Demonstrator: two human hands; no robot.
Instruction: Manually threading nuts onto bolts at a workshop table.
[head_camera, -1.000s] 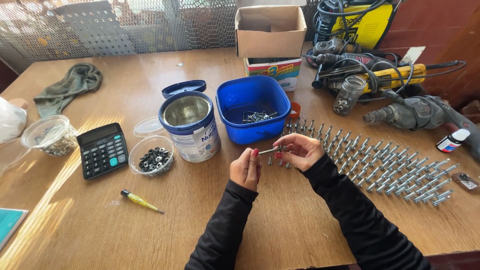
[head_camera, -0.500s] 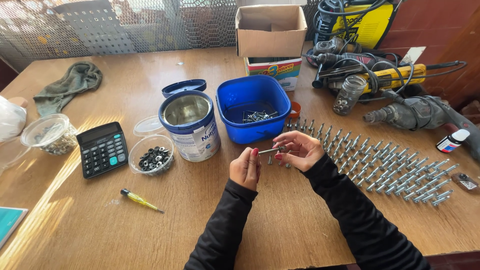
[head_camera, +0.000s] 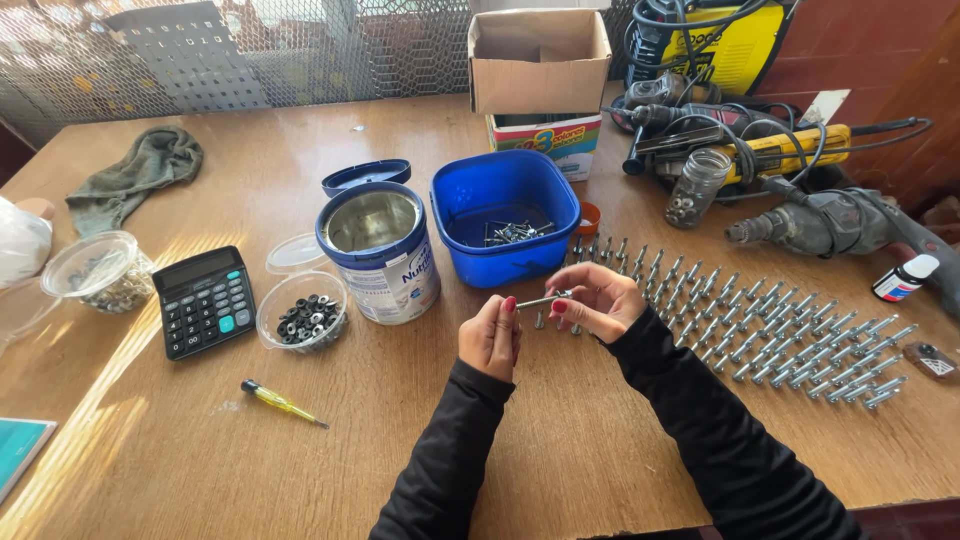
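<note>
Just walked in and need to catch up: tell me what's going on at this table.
A person in black sleeves holds one metal bolt between the left hand and the right hand, above the wooden table. Rows of like bolts stand to the right. A blue tub with more fasteners sits just behind the hands, beside an open tin and a clear cup of dark washers.
</note>
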